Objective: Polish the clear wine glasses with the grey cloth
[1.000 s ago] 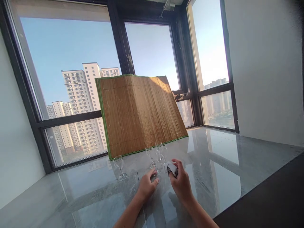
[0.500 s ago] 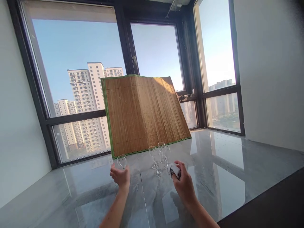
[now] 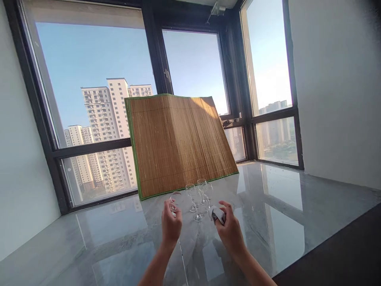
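My left hand [image 3: 170, 224] is closed round the stem of a clear wine glass [image 3: 174, 198] and holds it up off the grey marble counter [image 3: 268, 214]. My right hand [image 3: 229, 228] is closed on a small white cloth [image 3: 216, 212], just right of the lifted glass. Three more clear wine glasses [image 3: 199, 194] stand together on the counter between and just beyond my hands.
A brown bamboo mat with a green edge [image 3: 178, 143] leans against the windows [image 3: 89, 99] behind the glasses. A white wall [image 3: 336, 87] bounds the counter on the right, and a dark edge [image 3: 336, 254] runs along the near right.
My left hand reached to the lone glass at the left, closed on it and carried it up and to the right, toward the cloth. My right hand barely moved.
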Action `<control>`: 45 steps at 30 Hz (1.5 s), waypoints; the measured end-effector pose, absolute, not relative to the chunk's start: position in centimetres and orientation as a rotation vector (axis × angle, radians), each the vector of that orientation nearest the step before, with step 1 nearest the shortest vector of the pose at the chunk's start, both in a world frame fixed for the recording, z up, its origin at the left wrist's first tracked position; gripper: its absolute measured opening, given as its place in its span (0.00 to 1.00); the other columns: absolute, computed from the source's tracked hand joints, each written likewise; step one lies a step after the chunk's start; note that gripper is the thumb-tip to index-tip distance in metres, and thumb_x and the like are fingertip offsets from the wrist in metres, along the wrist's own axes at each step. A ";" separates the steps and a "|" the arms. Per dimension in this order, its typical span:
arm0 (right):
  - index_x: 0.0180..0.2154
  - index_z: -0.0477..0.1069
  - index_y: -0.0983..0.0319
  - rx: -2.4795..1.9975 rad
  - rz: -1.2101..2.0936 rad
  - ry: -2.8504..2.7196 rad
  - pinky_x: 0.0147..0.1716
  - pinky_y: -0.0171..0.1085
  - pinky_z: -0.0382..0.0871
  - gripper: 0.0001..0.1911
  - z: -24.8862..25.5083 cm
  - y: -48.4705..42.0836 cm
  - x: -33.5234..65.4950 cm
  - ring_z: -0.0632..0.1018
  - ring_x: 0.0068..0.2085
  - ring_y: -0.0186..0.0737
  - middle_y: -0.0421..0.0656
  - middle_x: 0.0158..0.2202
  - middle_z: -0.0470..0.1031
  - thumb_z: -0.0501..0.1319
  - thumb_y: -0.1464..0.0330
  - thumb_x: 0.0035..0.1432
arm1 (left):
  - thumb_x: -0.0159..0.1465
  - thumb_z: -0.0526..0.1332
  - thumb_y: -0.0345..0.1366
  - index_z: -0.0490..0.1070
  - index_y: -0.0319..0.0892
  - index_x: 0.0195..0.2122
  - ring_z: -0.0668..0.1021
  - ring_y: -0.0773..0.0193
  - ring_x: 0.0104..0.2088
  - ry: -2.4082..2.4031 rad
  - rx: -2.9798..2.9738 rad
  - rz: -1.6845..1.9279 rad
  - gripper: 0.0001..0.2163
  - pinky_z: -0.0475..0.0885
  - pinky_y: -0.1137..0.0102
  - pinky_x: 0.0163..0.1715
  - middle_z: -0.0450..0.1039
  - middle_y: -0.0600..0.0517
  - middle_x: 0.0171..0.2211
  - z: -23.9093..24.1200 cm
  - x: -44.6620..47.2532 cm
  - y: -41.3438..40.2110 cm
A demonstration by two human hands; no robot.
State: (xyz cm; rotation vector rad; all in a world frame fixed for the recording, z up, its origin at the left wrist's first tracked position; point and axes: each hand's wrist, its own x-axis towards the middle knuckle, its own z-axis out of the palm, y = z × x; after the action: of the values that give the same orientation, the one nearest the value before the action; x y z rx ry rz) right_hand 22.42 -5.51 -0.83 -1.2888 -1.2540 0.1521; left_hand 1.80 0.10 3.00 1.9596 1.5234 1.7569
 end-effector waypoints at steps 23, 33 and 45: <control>0.55 0.57 0.58 -1.158 0.158 -1.230 0.42 0.35 0.69 0.26 -0.7 -5.9 21.9 0.78 0.42 0.41 0.44 0.44 0.76 0.53 0.73 0.53 | 0.59 0.58 0.30 0.73 0.49 0.49 0.78 0.58 0.44 1.552 2.650 0.691 0.17 0.65 0.70 0.42 0.78 0.49 0.44 2.6 5.2 -3.0; 0.46 0.65 0.60 -1.024 0.527 -1.355 0.28 0.31 0.62 0.27 -0.3 -5.6 21.9 0.70 0.26 0.34 0.36 0.27 0.73 0.53 0.76 0.40 | 0.57 0.58 0.28 0.73 0.48 0.52 0.78 0.58 0.43 1.411 2.626 0.783 0.21 0.67 0.69 0.44 0.78 0.50 0.46 2.2 4.6 -2.3; 0.54 0.63 0.63 -0.965 0.751 -0.772 0.23 0.33 0.66 0.29 1.4 -6.2 23.5 0.73 0.25 0.37 0.39 0.28 0.73 0.59 0.65 0.48 | 0.57 0.59 0.33 0.72 0.42 0.41 0.72 0.67 0.27 1.146 2.168 1.111 0.11 0.64 0.74 0.29 0.72 0.55 0.26 0.6 6.7 -2.3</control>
State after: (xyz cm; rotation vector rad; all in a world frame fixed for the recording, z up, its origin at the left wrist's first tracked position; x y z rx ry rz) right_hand 23.48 -6.17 1.36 -0.9650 -0.7721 0.7508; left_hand 6.73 -2.30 0.61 2.1684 1.1461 1.1115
